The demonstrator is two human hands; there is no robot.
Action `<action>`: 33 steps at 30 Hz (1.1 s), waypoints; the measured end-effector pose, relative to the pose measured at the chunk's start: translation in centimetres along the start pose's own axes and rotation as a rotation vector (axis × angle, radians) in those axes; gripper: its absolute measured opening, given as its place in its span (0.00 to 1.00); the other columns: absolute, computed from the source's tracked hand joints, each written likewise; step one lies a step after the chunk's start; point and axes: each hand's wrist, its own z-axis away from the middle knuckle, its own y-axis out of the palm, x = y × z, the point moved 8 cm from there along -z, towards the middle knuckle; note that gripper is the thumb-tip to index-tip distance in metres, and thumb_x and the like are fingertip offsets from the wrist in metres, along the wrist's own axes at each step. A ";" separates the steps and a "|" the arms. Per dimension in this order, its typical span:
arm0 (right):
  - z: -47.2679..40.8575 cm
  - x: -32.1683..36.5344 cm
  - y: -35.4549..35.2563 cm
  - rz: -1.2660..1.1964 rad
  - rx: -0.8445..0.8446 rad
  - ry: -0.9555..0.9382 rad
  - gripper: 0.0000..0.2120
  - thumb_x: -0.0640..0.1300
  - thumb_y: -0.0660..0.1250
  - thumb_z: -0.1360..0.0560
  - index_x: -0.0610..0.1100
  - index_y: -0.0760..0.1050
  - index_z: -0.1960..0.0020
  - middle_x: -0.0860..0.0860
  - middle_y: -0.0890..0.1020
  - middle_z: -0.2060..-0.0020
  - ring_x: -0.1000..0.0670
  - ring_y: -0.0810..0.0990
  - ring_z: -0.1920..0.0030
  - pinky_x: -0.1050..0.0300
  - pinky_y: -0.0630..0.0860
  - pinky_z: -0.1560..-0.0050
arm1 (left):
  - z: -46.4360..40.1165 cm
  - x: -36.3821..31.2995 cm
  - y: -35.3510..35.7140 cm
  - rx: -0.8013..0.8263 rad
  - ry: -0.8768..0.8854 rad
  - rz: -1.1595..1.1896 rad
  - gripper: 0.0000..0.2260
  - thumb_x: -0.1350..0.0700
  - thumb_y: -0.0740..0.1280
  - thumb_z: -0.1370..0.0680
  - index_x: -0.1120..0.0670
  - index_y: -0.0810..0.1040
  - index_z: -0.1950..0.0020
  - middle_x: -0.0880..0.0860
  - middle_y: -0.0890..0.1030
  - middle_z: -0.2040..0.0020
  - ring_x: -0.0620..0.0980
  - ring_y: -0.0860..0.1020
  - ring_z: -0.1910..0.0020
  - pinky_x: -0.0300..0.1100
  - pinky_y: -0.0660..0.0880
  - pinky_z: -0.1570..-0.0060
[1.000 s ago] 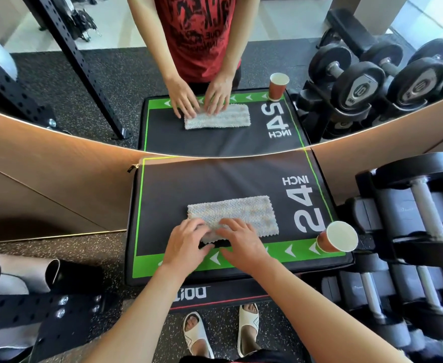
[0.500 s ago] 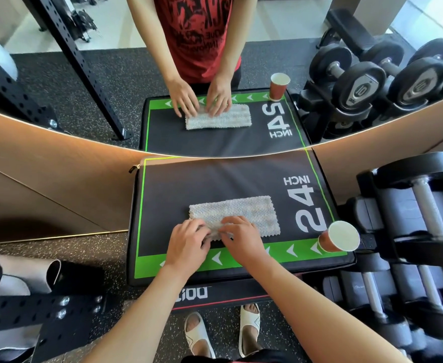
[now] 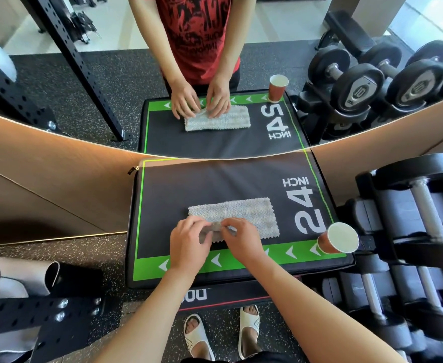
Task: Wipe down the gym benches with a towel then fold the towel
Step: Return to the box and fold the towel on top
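- One padded box (image 3: 215, 179) carries my towel (image 3: 244, 213) against a mirror (image 3: 241, 74), dumbbells (image 3: 422, 205) at right.
- Towel's long axis lies left-right.
- I see left hand (image 3: 187, 244) and right hand (image 3: 241, 241) pinching its near-left corner.

The towel (image 3: 244, 214) is grey, w/ a bumpy knit texture and zigzag-cut edges. It is folded to a long rectangle and lies flat on the box (image 3: 215, 184), approx. in the middle, a bit toward the near edge, its long side parallel to that edge. The near-left corner is lifted and bunched up off the surface; the rest stays flat. The box top is black padded, w/ a green border and "24 INCH" printed near its right edge.
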 end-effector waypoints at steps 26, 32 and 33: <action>3.6 -0.3 1.0 0.374 0.107 -0.367 0.16 0.46 0.65 0.24 0.52 0.77 0.37 0.54 0.71 0.26 0.49 0.66 0.25 0.46 0.66 0.31 | 1.4 4.4 -2.1 0.096 0.158 -0.192 0.08 0.59 0.78 0.26 0.48 0.87 0.49 0.47 0.83 0.46 0.53 0.80 0.45 0.53 0.76 0.46; 3.8 0.0 0.5 0.365 0.052 -0.380 0.16 0.41 0.64 0.25 0.49 0.78 0.38 0.52 0.74 0.29 0.47 0.71 0.29 0.45 0.71 0.35 | 1.6 2.7 -1.7 0.114 0.083 -0.127 0.13 0.49 0.77 0.26 0.50 0.84 0.44 0.44 0.80 0.46 0.48 0.77 0.47 0.48 0.75 0.48; 3.7 -0.1 0.2 0.355 0.034 -0.374 0.16 0.40 0.64 0.25 0.49 0.79 0.39 0.51 0.75 0.30 0.46 0.72 0.30 0.44 0.72 0.36 | 1.5 2.5 -1.3 0.145 0.086 -0.145 0.15 0.47 0.77 0.27 0.50 0.83 0.43 0.44 0.80 0.46 0.48 0.77 0.47 0.48 0.75 0.48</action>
